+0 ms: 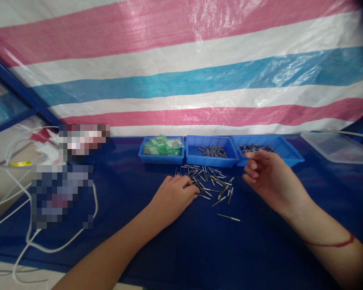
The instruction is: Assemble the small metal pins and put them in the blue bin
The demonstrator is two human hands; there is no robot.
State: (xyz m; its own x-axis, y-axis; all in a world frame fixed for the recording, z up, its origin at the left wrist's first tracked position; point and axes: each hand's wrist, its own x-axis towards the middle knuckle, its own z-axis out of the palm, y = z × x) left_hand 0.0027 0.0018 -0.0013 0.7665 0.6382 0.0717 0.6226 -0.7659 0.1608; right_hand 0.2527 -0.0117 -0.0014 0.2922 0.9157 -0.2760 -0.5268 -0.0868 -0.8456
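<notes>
Workshop bench (196,249): blue parts bins (210,162), loose rivets (205,174).

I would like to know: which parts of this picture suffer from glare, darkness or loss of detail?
In the head view, glare whitens patches of the striped sheet, at top centre and right; in the head view, the upper right corner falls dark; in the head view, mosaic blocks hide things at left; in the head view, the metal pins look slightly soft.

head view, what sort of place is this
Likely a workshop: three blue bins of small items, loose metal pins on the blue table, and a striped plastic sheet behind.
</notes>
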